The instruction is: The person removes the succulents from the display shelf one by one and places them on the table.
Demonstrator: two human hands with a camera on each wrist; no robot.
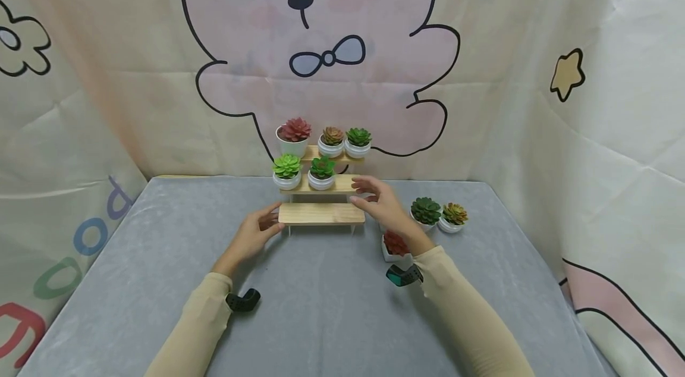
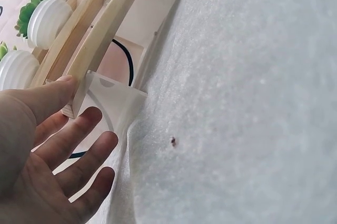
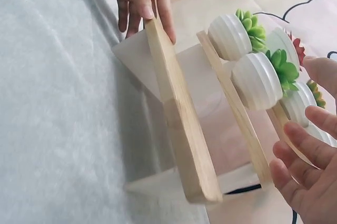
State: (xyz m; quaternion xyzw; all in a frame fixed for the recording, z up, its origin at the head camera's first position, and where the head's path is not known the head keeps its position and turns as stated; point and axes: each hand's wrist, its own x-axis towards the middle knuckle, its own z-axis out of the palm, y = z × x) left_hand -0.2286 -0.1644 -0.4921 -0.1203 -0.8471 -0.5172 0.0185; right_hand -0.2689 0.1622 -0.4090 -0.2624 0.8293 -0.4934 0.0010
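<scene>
A three-step wooden display stand (image 1: 321, 214) with clear side supports stands at the back of the table. My left hand (image 1: 255, 233) pinches the left end of its lowest step, thumb on the wood and the other fingers below, as the left wrist view shows. Beside the stand's right end, my right hand (image 1: 381, 204) hovers with fingers spread and loosely bent, holding nothing. On the middle step sit a light green potted succulent (image 1: 287, 167) and a darker green one (image 1: 322, 167). The top step carries a red succulent (image 1: 295, 130), an orange-brown one (image 1: 332, 137) and a green one (image 1: 358, 138).
Right of the stand, on the grey cloth (image 1: 321, 305), are a dark green potted succulent (image 1: 426, 210), a yellow-orange one (image 1: 453, 214) and a red one (image 1: 395, 242) partly hidden by the right wrist. A printed curtain (image 1: 508, 68) hangs behind the table.
</scene>
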